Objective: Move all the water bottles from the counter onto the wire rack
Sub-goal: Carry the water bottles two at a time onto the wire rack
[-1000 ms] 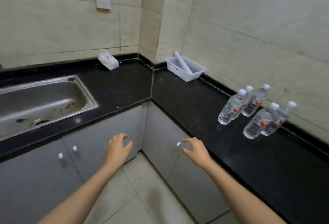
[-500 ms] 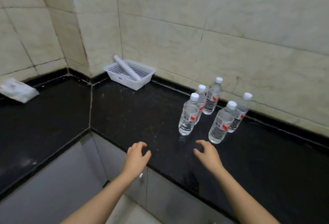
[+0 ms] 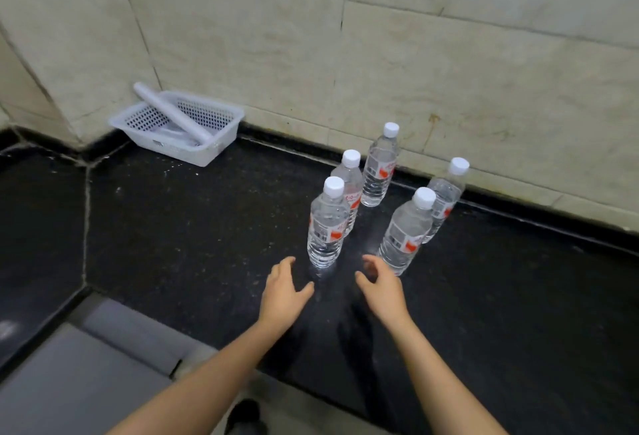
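Note:
Several clear water bottles with white caps and red-and-white labels stand upright on the black counter (image 3: 179, 248). The nearest left bottle (image 3: 326, 223) and the nearest right bottle (image 3: 406, 232) are in front; three more stand behind them by the wall, among them a tall bottle (image 3: 380, 166). My left hand (image 3: 283, 291) hovers just short of the nearest left bottle, fingers relaxed, holding nothing. My right hand (image 3: 380, 287) hovers just short of the nearest right bottle, fingers loosely spread, holding nothing. No wire rack is in view.
A white plastic basket (image 3: 179, 126) with a white roll lying in it sits in the counter's corner at the back left. A tiled wall rises right behind the bottles. Grey cabinet fronts (image 3: 86, 365) lie below the counter edge.
The view has swung right and closer to the bottles. Both hands have moved forward over the counter edge and now sit just short of the two front bottles.

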Motion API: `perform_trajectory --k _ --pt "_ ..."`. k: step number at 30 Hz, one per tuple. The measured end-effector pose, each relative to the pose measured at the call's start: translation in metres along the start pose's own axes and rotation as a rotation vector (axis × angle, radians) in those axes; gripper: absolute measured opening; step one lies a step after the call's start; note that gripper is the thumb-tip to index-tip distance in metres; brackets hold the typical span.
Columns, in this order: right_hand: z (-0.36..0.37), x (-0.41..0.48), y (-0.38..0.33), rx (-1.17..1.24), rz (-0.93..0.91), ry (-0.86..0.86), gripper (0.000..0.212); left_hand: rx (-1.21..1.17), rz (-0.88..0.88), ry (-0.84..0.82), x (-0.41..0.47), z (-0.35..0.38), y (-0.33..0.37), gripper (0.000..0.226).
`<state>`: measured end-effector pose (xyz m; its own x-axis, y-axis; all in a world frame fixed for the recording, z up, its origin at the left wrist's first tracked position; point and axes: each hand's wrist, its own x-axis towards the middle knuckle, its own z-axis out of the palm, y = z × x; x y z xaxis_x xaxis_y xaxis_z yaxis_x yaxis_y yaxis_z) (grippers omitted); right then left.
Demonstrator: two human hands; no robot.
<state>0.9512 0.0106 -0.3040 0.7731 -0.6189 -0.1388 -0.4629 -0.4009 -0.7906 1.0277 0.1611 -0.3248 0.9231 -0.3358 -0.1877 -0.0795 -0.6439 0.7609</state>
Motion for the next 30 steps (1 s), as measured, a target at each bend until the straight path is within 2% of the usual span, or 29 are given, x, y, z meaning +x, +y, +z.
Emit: perform_trajectory --k 4,8,13,16,19,22,24,28,30 --pt "-0.005 0.012 -0.007 0.051 0.029 0.062 0.036 -0.033 0.068 0.019 0.037 0.012 0.021 0.09" --pt "-0.006 0.026 -0.02 0.042 0.056 0.125 0.035 -0.126 0.117 0.001 0.075 0.018 0.036 0.101" --pt "0.002 0.05 -0.038 0.051 0.081 0.209 0.031 -0.252 0.139 -0.111 0.101 0.019 0.037 0.078" --pt "0.012 0.066 -0.049 0.052 0.115 0.243 0.035 -0.328 0.163 -0.216 0.115 0.008 0.028 0.07" --pt "0.024 0.085 -0.059 0.044 0.15 0.287 0.052 -0.45 0.158 -0.32 0.129 -0.006 0.019 0.07" --pt "0.036 0.108 -0.071 0.09 0.102 0.389 0.074 -0.559 0.125 -0.342 0.143 -0.015 0.009 0.077" --pt "0.041 0.123 -0.081 0.177 0.093 0.395 0.086 -0.593 0.098 -0.347 0.15 -0.022 0.004 0.067" --pt "0.051 0.142 -0.086 0.362 0.183 0.397 0.077 -0.649 0.063 -0.371 0.159 -0.036 -0.008 0.062" --pt "0.054 0.143 -0.084 0.343 0.205 0.424 0.074 -0.652 0.042 -0.38 0.16 -0.042 -0.014 0.059"
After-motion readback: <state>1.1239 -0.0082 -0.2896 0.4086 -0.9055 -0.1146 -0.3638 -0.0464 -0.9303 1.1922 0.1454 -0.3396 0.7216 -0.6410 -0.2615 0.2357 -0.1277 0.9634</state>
